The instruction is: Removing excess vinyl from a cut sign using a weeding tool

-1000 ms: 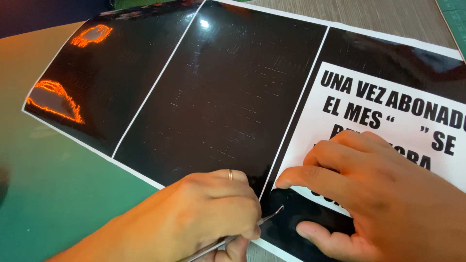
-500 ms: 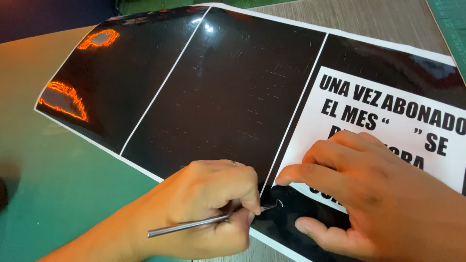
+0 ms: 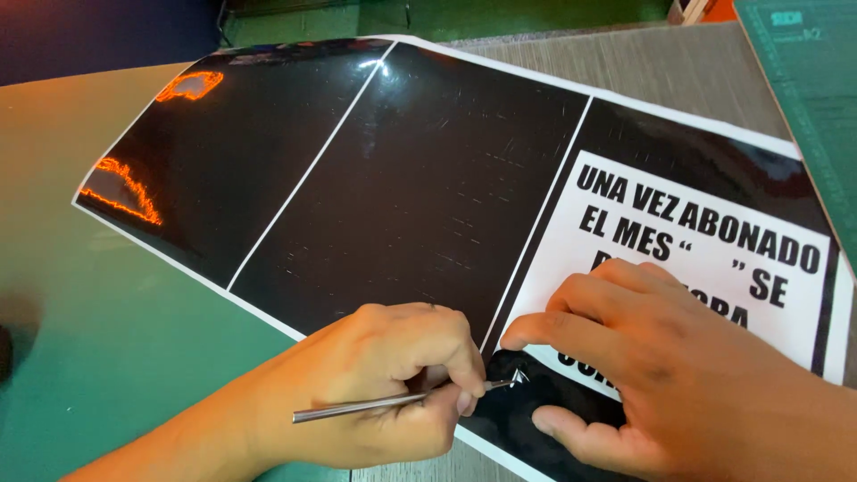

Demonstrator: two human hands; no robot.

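A large glossy black vinyl sheet [image 3: 420, 187] with white dividing lines lies on the table. Its right part shows a white panel [image 3: 714, 259] with black lettering. My left hand [image 3: 375, 384] grips a thin metal weeding tool [image 3: 393, 403] like a pen, its hooked tip touching the black vinyl at the panel's lower left corner. My right hand [image 3: 661, 366] presses flat on the white panel, fingers spread, covering part of the lettering, with the thumb on the black strip below.
The sheet rests on a green cutting mat [image 3: 107, 357]. Grey table surface [image 3: 678, 71] shows at the back right, with another green mat [image 3: 812, 89] at the far right edge. Orange reflections [image 3: 125, 183] glint on the sheet's left part.
My left hand has turned and lifted the tool handle into view, bringing its tip onto the vinyl by the panel's corner. My right hand stays pressed in place. The view shifted slightly.
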